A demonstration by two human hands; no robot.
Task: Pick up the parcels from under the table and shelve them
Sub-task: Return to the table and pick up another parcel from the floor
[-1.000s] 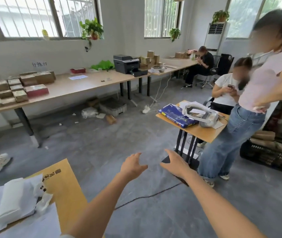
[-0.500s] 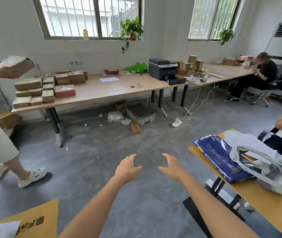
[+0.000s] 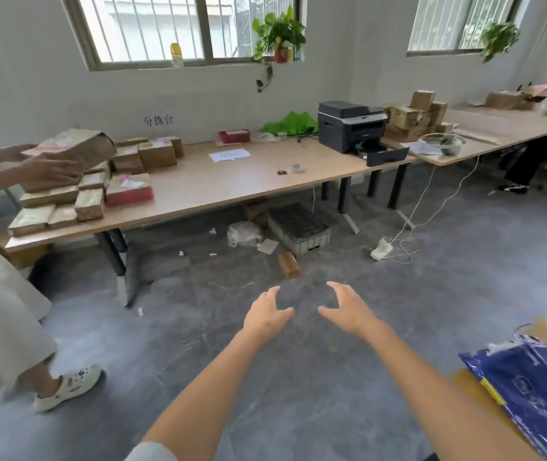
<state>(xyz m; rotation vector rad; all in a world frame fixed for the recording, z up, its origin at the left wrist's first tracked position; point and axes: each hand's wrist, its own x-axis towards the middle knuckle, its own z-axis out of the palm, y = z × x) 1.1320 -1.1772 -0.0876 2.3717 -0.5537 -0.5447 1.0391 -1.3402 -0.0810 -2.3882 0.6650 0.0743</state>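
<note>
My left hand and my right hand are stretched out in front of me above the grey floor, both empty with fingers spread. Ahead stands a long wooden table. Under it lie a small brown parcel, a dark crate with a white base, a clear plastic bag and a brown box further back. Both hands are well short of these. Several brown parcels are stacked on the table's left end.
A person at the left holds a parcel over the stack. A printer and more boxes sit on the table. A power strip with cable lies on the floor. A blue bag rests on a small table at right.
My view has swung left and closer to the long table. The people at the right have left the view. The person at the left has brought a parcel down onto the stack.
</note>
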